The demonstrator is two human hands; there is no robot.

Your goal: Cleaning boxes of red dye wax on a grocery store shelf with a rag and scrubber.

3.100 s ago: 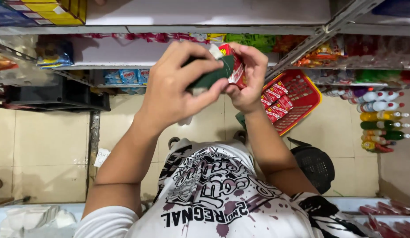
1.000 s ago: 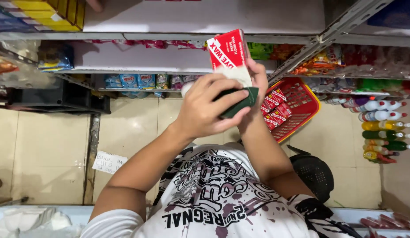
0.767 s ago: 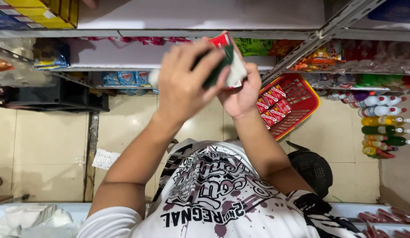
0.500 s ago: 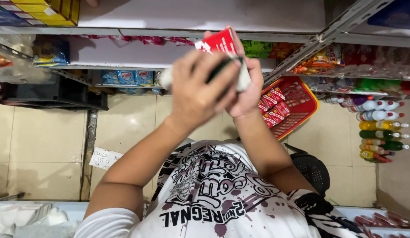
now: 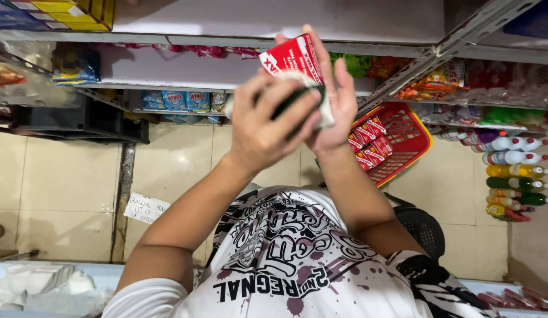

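Both arms are raised in front of the person's chest, bent at the elbows so the forearms converge above the printed white shirt (image 5: 285, 259). The left hand (image 5: 268, 126) is curled, its back turned toward the camera, with the fingers folded over a dark green object (image 5: 292, 100) (only a sliver of it shows between the fingers, so its kind cannot be told). The right hand (image 5: 333, 100) stands more upright, palm facing the left hand and fingers stretched upward; it backs a red and white packet (image 5: 294, 59) whose top edge rises above both hands. The packet is pinched between the two hands, the right fingers behind it and the left fingers pressing against its lower part, so both hands are closed on what they hold rather than spread open.

The held things sit high in the view, in front of the edge of a white shelf (image 5: 274, 20). Below and to the right of the hands, on the tiled floor (image 5: 73, 176), stands a red basket (image 5: 403, 138) with small red packs lying in it. Further right, a row of coloured bottles (image 5: 512, 176) lies on a lower shelf. A slip of paper (image 5: 145, 207) lies on the floor near the left elbow.
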